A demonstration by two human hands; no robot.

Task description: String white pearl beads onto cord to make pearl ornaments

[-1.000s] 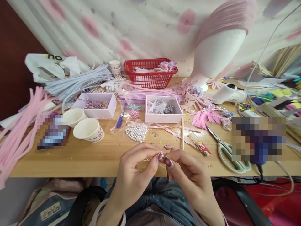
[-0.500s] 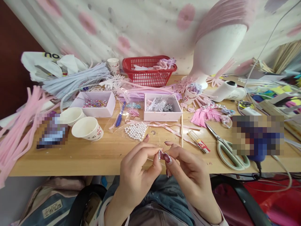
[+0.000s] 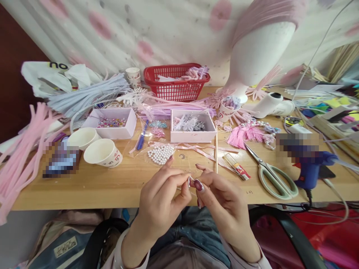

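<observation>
My left hand (image 3: 165, 198) and my right hand (image 3: 224, 201) meet at their fingertips above the table's front edge. Both are closed in a pinch on a thin pale thread (image 3: 192, 179), of which only a short bit shows between the thumbs. Whether anything smaller is held with it is hidden by the fingers. Just beyond the left hand lies a heap of white pearl beads (image 3: 160, 154) on clear plastic. A pale stick (image 3: 216, 155) lies past the right hand, beside a small clear pack with a red and yellow label (image 3: 239, 170).
Green-handled scissors (image 3: 276, 181) and a blue glue gun (image 3: 308, 173) lie to the right. Two paper cups (image 3: 102, 153) stand left. Behind are a white box of beads (image 3: 129, 125), a box of ornaments (image 3: 193, 137), a red basket (image 3: 176, 89) and a white mannequin head (image 3: 258, 56).
The thumbs and fingertips have drawn slightly apart, and more of the thread shows between them. The whole view has shifted a little.
</observation>
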